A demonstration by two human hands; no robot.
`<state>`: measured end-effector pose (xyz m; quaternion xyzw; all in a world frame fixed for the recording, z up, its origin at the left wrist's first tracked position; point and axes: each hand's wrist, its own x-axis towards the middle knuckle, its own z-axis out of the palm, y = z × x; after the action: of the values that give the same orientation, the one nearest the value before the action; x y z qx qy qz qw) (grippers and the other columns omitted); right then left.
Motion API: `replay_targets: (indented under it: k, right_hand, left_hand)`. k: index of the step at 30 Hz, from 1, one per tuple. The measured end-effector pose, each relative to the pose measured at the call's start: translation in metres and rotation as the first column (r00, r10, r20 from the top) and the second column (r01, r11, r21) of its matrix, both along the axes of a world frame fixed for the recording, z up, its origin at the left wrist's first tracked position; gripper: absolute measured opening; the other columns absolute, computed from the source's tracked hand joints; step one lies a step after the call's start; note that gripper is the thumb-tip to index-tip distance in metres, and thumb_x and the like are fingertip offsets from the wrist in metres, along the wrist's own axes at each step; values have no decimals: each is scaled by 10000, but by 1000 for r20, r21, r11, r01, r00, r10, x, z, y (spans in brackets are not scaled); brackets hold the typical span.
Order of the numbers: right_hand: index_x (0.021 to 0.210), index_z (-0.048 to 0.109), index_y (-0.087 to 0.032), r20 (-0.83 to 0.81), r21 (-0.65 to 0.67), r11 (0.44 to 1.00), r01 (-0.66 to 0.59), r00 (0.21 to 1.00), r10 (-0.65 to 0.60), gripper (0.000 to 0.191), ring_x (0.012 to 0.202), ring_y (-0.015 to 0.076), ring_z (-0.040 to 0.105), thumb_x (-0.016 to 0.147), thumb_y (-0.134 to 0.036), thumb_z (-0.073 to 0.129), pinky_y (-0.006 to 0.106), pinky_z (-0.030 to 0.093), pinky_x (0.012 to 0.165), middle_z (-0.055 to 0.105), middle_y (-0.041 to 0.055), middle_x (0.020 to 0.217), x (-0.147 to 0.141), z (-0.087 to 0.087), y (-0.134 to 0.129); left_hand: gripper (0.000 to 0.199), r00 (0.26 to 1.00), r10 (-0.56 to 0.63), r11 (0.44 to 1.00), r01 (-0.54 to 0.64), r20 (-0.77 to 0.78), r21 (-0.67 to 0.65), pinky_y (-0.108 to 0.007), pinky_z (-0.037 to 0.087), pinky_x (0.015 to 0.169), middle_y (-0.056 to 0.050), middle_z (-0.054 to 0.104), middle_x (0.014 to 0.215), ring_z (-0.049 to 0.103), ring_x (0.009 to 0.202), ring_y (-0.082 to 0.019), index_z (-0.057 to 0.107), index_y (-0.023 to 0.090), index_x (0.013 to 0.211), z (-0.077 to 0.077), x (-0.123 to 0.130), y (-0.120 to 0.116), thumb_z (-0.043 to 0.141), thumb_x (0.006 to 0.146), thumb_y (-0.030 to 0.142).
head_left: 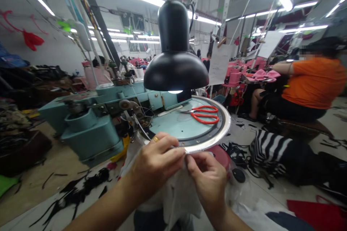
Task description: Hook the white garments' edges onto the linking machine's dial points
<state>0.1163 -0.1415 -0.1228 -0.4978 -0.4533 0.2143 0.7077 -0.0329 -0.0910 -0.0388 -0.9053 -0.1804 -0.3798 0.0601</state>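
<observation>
White fabric hangs down from the front rim of a round metal dial on a teal machine. My left hand, with a ring on one finger, pinches the fabric's upper edge against the toothed rim. Just to its right, my right hand grips the same edge between thumb and fingers. The fingertips of both hands nearly meet at the rim. Red-handled scissors lie on the teal plate inside the dial, out of reach of either hand's grip. A white cord runs from the machine toward my left hand.
A black lamp hangs over the dial. At right, a person in an orange top sits near pink machines. Black scraps litter the floor, and striped cloth lies at right.
</observation>
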Motion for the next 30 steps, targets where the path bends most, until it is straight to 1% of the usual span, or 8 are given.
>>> replay_targets:
  k: [5,11,15,17,19,22,24,30]
  right_hand:
    - [717,730,-163,-38,-41,998,-47,998,45,265,551,125,574,816,-410,732,205,462,520,652,-2,594,1,8,-6]
    - [567,622,-155,-17,-101,993,-64,998,63,443,483,101,449,813,-515,695,208,373,465,537,-26,503,2,6,2]
    - [520,561,-167,103,-102,995,-8,995,19,486,475,99,416,818,-531,684,214,359,467,485,-32,477,17,4,-8]
    - [579,617,-166,135,-38,999,7,991,-2,410,506,111,476,843,-475,677,210,399,495,536,-18,517,22,6,-24]
    - [664,687,-168,106,-7,994,-109,988,109,326,528,118,524,867,-421,661,203,434,508,584,-5,559,20,11,-39]
    - [828,760,-169,-32,-69,910,-408,913,407,263,492,108,545,868,-408,659,195,453,469,645,10,608,5,20,-45]
    - [896,770,-164,-140,-86,864,-497,864,483,264,470,105,560,841,-409,687,195,468,447,686,26,647,-5,24,-37]
    - [873,786,-183,-215,-70,898,-434,886,411,206,480,99,583,817,-369,717,181,496,456,709,29,662,-10,21,-15]
  left_hand:
    - [72,965,90,938,-165,-248,-303,-258,486,740,-3,719,841,650,811,-166,773,261,878,31,9,6,702,865,268]
    - [134,901,285,874,-384,-327,-298,-277,466,673,-6,705,768,659,780,-192,766,253,744,38,33,2,691,853,273]
    - [118,905,420,895,-399,73,-196,-295,502,775,-22,729,961,672,872,-199,736,245,931,31,9,-11,640,877,285]
    - [198,774,514,857,-450,370,-251,-270,509,740,-21,722,912,661,765,-166,709,221,958,17,-11,-23,631,892,391]
    - [323,651,639,767,-496,410,-408,-247,480,594,0,673,711,606,597,-150,701,202,833,-5,-25,-35,666,835,524]
    - [469,620,711,640,-376,332,-670,-236,420,464,15,588,563,536,492,-150,732,177,856,-41,-27,-47,719,715,624]
    - [460,625,716,570,-266,311,-777,-228,418,464,5,594,565,542,508,-151,732,162,844,-57,-23,-50,713,723,605]
    - [397,709,606,522,-13,360,-853,-242,508,621,-53,708,811,630,684,-174,704,154,913,-55,-15,-46,715,755,518]
